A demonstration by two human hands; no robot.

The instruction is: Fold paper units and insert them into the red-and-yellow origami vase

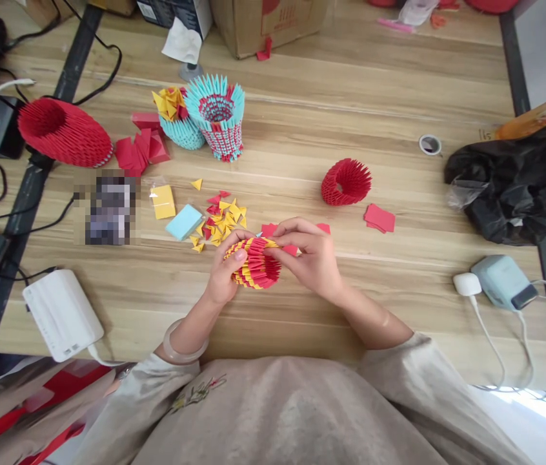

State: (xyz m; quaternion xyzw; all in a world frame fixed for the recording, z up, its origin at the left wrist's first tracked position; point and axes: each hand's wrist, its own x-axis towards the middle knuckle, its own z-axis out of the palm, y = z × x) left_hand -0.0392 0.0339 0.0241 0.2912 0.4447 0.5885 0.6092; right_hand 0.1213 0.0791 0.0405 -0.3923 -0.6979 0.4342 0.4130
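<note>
A small red and yellow folded-paper ring point(255, 263) sits between both my hands, just above the wooden table point(302, 129). My left hand point(224, 274) wraps round its left side, fingers curled over the rim. My right hand point(309, 255) pinches its upper right edge with fingertips pressed together. A pile of loose red and yellow paper triangles point(219, 216) lies just behind my left hand. Flat red paper pieces point(273, 229) lie behind the ring.
Further back stand a teal and red paper vase point(218, 116), a teal piece with yellow top point(176, 116), a big red paper bowl point(62, 132) and a small red ring point(345, 182). Red squares point(379, 217), black bag point(519, 184), white box point(62, 314), chargers point(500, 281).
</note>
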